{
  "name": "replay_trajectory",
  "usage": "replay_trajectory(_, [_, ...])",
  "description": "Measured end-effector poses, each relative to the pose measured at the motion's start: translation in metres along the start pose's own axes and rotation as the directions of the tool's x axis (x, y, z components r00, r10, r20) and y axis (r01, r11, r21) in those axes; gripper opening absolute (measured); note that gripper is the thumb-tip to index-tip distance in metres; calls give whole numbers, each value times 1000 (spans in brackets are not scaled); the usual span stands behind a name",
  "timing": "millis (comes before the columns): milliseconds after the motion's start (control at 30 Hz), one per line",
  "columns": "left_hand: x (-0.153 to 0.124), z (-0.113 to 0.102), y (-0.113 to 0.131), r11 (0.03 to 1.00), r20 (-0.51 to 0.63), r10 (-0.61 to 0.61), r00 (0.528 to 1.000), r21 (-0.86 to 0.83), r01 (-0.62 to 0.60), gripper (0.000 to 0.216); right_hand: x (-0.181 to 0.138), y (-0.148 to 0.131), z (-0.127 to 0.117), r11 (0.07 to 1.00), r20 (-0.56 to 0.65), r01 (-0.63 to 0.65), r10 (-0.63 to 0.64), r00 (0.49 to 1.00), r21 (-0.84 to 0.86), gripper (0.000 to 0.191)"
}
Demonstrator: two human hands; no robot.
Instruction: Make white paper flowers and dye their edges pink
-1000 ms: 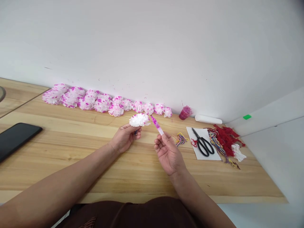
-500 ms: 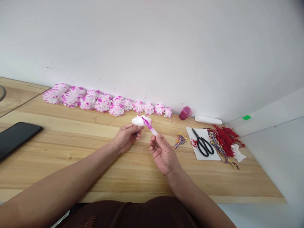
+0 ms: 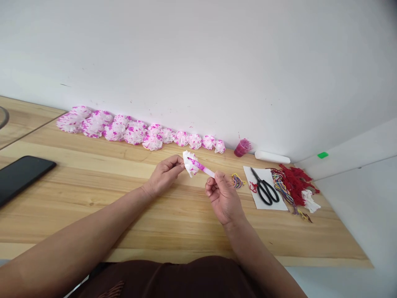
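Note:
My left hand (image 3: 163,176) pinches a small white paper flower (image 3: 190,163) by its underside and tilts its face to the right, above the wooden table (image 3: 93,198). Pink spots show on its petals. My right hand (image 3: 223,198) grips a slim pink-stained brush (image 3: 203,167) whose tip touches the flower's face. Both hands hover near the middle of the table, close together.
A row of several pink-dabbed white paper flowers (image 3: 136,133) lines the wall. A small cup of pink dye (image 3: 242,147) and a white tube (image 3: 272,156) sit further right. Black scissors (image 3: 263,187) lie on white paper beside coloured threads (image 3: 237,181) and red yarn (image 3: 294,179). A black phone (image 3: 21,176) lies at the left.
The left hand has turned the flower from facing up to facing right. The brush tip has moved in from beside the flower onto its petals, and pink marks have appeared.

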State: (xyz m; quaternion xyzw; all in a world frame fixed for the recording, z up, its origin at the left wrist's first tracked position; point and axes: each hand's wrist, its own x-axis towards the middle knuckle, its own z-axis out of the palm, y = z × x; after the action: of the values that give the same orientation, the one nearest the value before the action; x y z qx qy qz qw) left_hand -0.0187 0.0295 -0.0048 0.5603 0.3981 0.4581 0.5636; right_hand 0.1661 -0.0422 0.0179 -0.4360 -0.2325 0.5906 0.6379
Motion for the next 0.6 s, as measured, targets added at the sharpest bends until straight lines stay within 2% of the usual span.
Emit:
replay_trajectory(200, [-2,-1,3,986,45,48,998,160,-54,19,2,0,1,996,43,65,-63,997,-63,40])
replay_trajectory(433, [-3,-1,1,981,91,77,993,172,-91,21,6,5,-4,998,-3,-1,1,1000,-66,43])
replay_trajectory(600, [-2,-2,-1,980,98,77,992,173,-94,19,3,-13,-5,996,14,80,-79,997,-47,36])
